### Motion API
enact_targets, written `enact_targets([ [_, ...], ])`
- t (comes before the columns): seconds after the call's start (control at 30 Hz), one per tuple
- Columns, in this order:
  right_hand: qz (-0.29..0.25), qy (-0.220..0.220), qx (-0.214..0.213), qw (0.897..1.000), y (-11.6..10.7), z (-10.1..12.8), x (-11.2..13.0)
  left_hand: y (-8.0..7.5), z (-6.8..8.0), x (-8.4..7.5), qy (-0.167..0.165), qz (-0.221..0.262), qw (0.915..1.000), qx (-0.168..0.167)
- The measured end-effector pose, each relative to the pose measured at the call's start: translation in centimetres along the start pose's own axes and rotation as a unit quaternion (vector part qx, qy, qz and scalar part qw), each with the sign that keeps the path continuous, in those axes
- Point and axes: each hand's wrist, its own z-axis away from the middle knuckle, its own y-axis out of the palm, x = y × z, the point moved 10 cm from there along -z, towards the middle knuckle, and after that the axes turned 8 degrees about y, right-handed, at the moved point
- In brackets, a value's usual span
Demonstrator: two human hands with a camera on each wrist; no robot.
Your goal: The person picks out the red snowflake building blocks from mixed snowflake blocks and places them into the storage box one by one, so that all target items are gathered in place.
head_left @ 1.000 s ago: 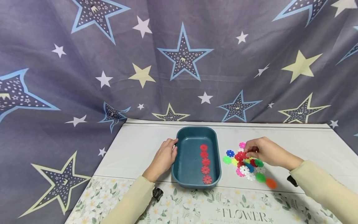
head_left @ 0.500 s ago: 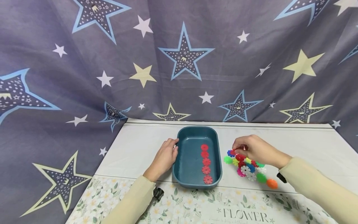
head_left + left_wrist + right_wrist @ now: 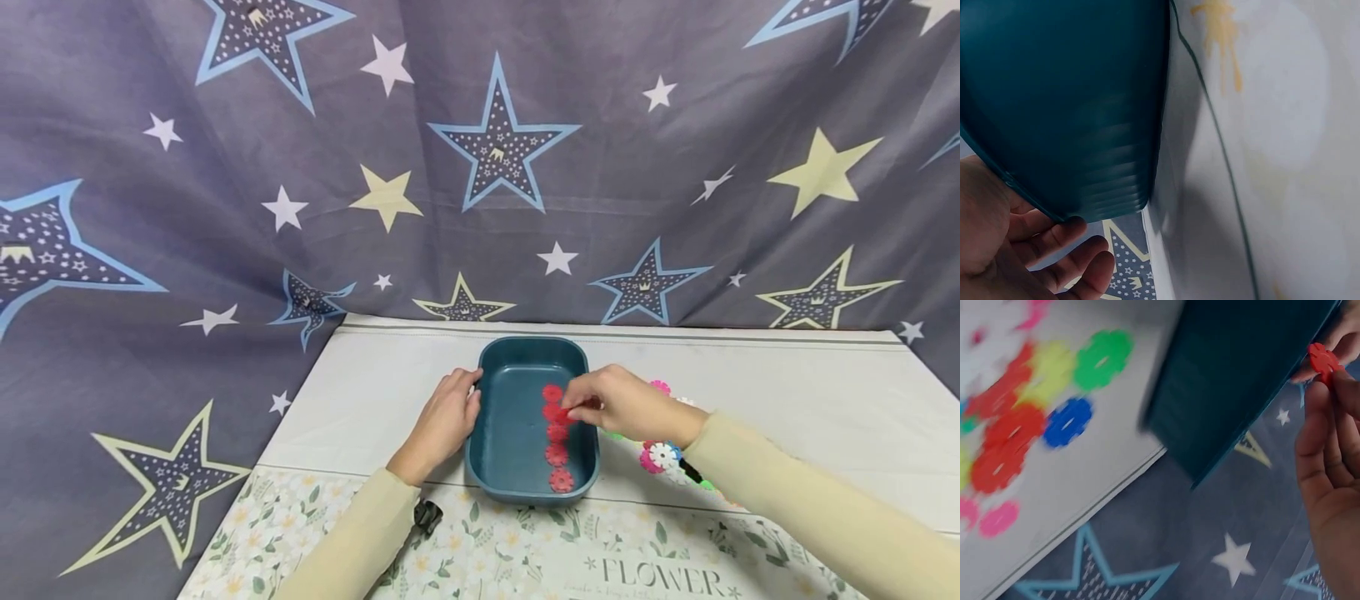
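Note:
A dark teal tray (image 3: pixel 512 437) stands on the table, with several red flower-shaped plastic discs (image 3: pixel 561 480) in a column along its right side. My left hand (image 3: pixel 438 421) holds the tray's left rim; in the left wrist view its curled fingers (image 3: pixel 1054 240) meet the rim and outer wall. Over the tray's right side, my right hand (image 3: pixel 630 407) pinches another red flower-shaped disc (image 3: pixel 1324 360) between thumb and fingertips. In the head view this disc overlaps the column, so whether it touches the others is unclear.
Right of the tray lies a pile of mixed-colour discs (image 3: pixel 663 456), partly covered by my right forearm. A blue disc (image 3: pixel 1069 422) and a green disc (image 3: pixel 1103 359) lie at its tray side. A star-patterned curtain (image 3: pixel 345 125) hangs behind the table.
My right hand has moved left from the pile to above the tray, carrying a red disc. My left hand has stayed at the tray's left rim.

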Motion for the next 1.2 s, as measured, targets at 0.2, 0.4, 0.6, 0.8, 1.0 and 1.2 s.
enact_targets([
  [0.2, -0.02, -0.029, 0.05, 0.998, 4.4, -2.2, 2.1, -0.3, -0.3, -0.1, 0.001, 0.002, 1.0, -0.007],
  [0.4, -0.009, 0.01, 0.135, 0.991, 8.9, -3.4, 2.7, 0.0, -0.3, -0.2, 0.006, 0.0, 0.9999, -0.009],
  [0.6, 0.025, 0.047, 0.14, 0.989, 10.0, -4.5, 2.2, -0.3, -0.2, -0.5, 0.015, 0.001, 0.9996, -0.024],
  [0.8, 0.044, 0.08, 0.146, 0.985, 10.7, -4.9, 1.5, -0.5, -0.1, -0.5, 0.019, 0.002, 0.9995, -0.027],
  [1.0, 0.051, 0.083, 0.145, 0.985, 10.7, -5.2, 1.3, -0.1, 0.0, -0.1, 0.004, -0.002, 0.9999, -0.011],
  [1.2, 0.035, 0.051, 0.105, 0.993, 8.0, -5.0, 2.2, -0.2, 0.1, -0.2, 0.009, -0.001, 0.9998, -0.017],
])
